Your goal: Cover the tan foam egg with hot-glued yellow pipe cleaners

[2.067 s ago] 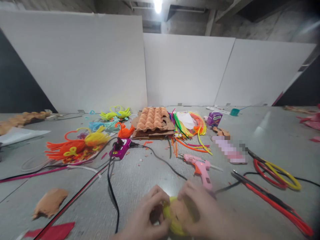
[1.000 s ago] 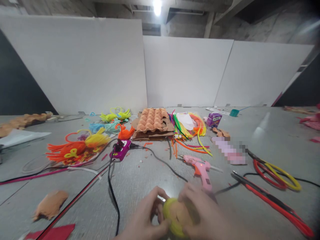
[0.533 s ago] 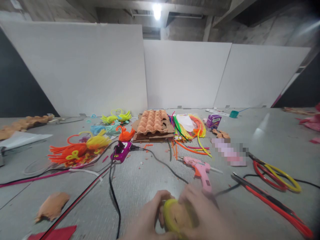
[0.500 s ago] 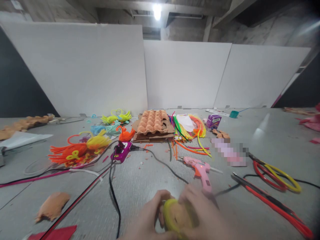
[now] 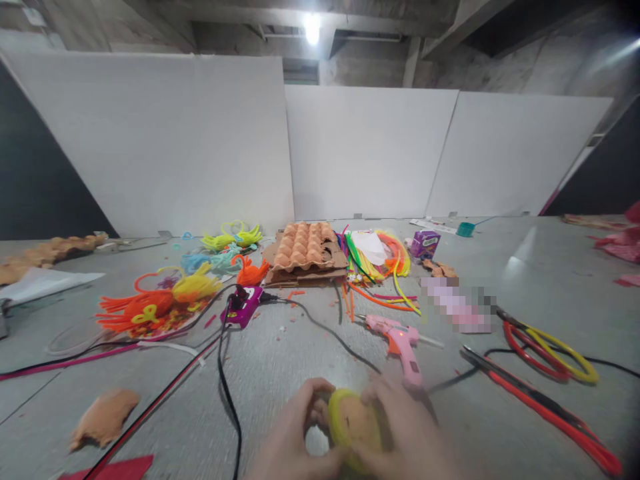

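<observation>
A yellow-rimmed tan piece (image 5: 363,417) is resting between the person's two hands, low in the middle of the view and near the viewer. A yellow band is running around its edge, and a small dark mark is showing on its tan face. The left hand (image 5: 295,430) is holding it from the left side, thumb and fingers curving into a ring with a gap inside. The right hand (image 5: 403,427) is gripping the opposite side, its fingers closing narrowly over the edge; blur is hiding the exact contacts.

Just beyond the right hand, a pink glue gun (image 5: 397,333) is lying on the grey surface (image 5: 280,373), its nozzle pointing leftward. A long tool with red and black handles (image 5: 537,400) is lying to the right, near scissors (image 5: 543,350) with red and yellow loops. On the left, a torn tan scrap (image 5: 106,417) is lying above a red piece (image 5: 120,468).

Farther back, a purple power strip (image 5: 243,307) is sitting with black cables running from it. Behind it, an egg tray (image 5: 305,245) is resting on cardboard, while orange fuzzy bundles (image 5: 145,310) are lying leftward and a purple box (image 5: 425,245) is standing rightward.
</observation>
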`<state>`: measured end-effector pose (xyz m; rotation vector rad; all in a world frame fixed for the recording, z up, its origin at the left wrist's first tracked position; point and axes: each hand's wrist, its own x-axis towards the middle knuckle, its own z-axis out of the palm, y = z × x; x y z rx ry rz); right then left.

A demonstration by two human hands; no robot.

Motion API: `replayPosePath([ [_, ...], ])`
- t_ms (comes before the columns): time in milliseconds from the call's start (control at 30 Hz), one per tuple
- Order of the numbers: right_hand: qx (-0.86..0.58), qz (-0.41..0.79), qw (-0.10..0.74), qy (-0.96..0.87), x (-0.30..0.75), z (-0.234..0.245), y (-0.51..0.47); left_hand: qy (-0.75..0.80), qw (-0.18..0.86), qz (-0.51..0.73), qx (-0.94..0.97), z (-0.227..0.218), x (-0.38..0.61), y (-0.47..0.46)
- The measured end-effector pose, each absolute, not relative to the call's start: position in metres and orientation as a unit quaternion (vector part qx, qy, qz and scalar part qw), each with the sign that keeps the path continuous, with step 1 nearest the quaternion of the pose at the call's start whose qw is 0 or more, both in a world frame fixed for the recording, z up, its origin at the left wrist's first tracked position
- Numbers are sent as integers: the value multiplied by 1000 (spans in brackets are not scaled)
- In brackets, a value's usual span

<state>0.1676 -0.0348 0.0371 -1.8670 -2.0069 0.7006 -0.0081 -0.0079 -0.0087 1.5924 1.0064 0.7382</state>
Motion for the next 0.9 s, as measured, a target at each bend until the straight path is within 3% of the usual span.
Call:
replayPosePath([
  [200, -651, 250, 174, -696, 166, 35, -34, 481, 471, 275, 687, 3, -6, -14],
  [300, -654, 267, 179, -685, 166, 32, -34, 479, 515, 227, 674, 2, -7, -17],
  [567, -588, 296, 308, -687, 166, 33, -34, 379, 639, 374, 556, -3, -5, -15],
  [900, -482, 290, 317, -763, 169, 33, -39, 374, 625, 422, 540, -21, -8, -13],
])
